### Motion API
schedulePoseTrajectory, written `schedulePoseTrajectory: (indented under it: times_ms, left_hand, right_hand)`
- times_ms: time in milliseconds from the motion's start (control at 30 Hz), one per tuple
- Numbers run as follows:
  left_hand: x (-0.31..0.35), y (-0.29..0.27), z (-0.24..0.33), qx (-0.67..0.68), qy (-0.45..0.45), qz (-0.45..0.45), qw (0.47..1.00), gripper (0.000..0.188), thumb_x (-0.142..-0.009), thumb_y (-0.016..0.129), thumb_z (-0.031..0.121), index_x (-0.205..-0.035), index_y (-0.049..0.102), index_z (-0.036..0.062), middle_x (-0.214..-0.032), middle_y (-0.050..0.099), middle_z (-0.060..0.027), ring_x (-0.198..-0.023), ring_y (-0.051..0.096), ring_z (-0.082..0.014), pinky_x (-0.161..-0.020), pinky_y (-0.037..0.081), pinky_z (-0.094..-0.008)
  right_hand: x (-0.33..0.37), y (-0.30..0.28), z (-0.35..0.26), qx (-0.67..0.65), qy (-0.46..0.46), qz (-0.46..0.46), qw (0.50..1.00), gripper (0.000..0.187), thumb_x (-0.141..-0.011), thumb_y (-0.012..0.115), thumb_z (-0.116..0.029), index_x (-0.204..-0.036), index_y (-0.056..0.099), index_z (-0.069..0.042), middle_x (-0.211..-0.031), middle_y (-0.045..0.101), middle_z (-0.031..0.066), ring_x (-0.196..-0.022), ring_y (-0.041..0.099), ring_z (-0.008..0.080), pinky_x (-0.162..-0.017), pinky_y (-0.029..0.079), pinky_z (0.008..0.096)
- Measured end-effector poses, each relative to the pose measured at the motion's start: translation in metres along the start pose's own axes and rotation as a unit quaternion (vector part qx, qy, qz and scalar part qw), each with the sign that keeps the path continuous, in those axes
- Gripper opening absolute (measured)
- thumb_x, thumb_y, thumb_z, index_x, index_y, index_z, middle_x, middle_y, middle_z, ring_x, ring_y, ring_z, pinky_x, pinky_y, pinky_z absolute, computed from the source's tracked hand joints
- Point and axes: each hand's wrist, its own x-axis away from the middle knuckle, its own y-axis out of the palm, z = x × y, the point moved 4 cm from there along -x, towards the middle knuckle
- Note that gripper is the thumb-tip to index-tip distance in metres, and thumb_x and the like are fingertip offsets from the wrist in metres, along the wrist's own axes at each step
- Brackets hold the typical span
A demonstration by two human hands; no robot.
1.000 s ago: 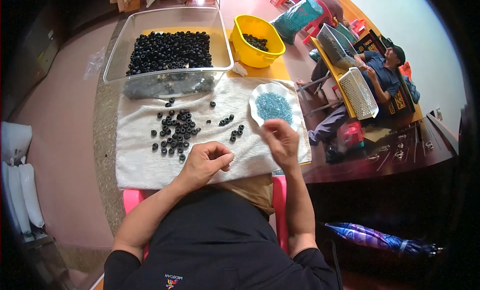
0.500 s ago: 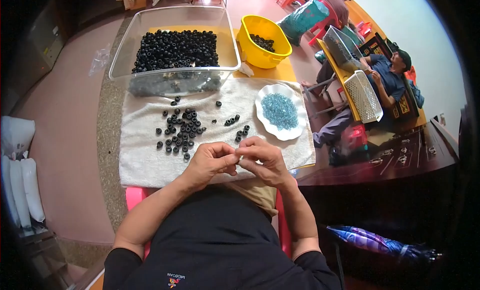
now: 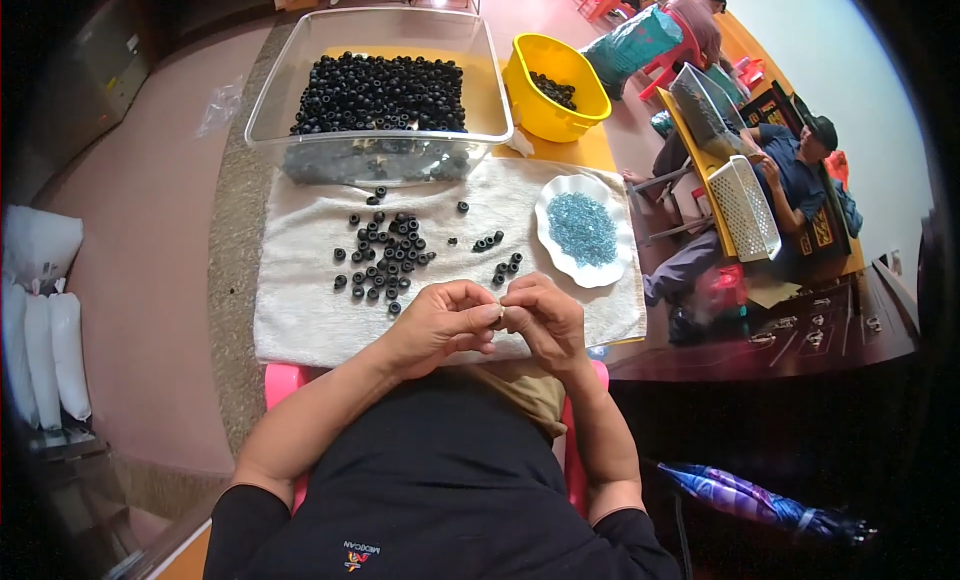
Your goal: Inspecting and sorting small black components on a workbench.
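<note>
My left hand point(image 3: 440, 328) and my right hand point(image 3: 550, 325) meet over the near edge of a white towel point(image 3: 310, 330). Thumbs and forefingers of both pinch together at one spot. Something tiny sits between the fingertips, mostly hidden. Just beyond the left hand lies a loose cluster of small black ring-shaped pieces point(image 3: 390, 255). Two short groups of similar black pieces point(image 3: 487, 242) rest beyond the right hand. To the right, a white scalloped plate point(image 3: 600, 277) holds many small clear bluish pieces point(image 3: 580, 228).
A big clear plastic bin point(image 3: 262, 130) of black pieces stands at the far side, beside a yellow tub point(image 3: 565, 125) holding more. On the right, a person point(image 3: 785, 175) sits at another table with a white perforated basket point(image 3: 745, 210). A folded umbrella point(image 3: 760, 500) lies lower right.
The whole view has shifted slightly, so the table things appear farther right. My right fingers have curled in more, and both hands' fingertips still meet in a pinch.
</note>
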Motion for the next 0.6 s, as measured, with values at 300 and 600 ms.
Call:
schedulePoseTrajectory:
  times_ms: [300,600]
  left_hand:
    - [-0.002,-0.005,-0.003,-0.007,0.013,-0.002,1.0,0.014,-0.091,0.07,0.015,-0.097,0.062,0.0053,-0.09,0.067,-0.0038,-0.076,0.064,-0.0104,-0.073,0.057,-0.0286]
    - [-0.001,-0.006,0.0,0.009,0.021,-0.007,1.0,0.01,-0.091,0.068,0.012,-0.094,0.061,0.0054,-0.089,0.066,-0.0045,-0.079,0.065,-0.0133,-0.071,0.058,-0.0297]
  right_hand:
    - [0.001,-0.001,0.007,-0.084,0.083,-0.06,0.991,0.006,-0.089,0.066,-0.004,-0.092,0.065,0.001,-0.089,0.062,0.0094,-0.076,0.061,0.0149,-0.067,0.05,0.0257]
    - [0.003,0.005,0.016,-0.172,0.151,-0.042,0.972,0.01,-0.087,0.07,-0.006,-0.094,0.067,0.001,-0.088,0.063,0.0094,-0.076,0.062,0.0151,-0.067,0.051,0.028]
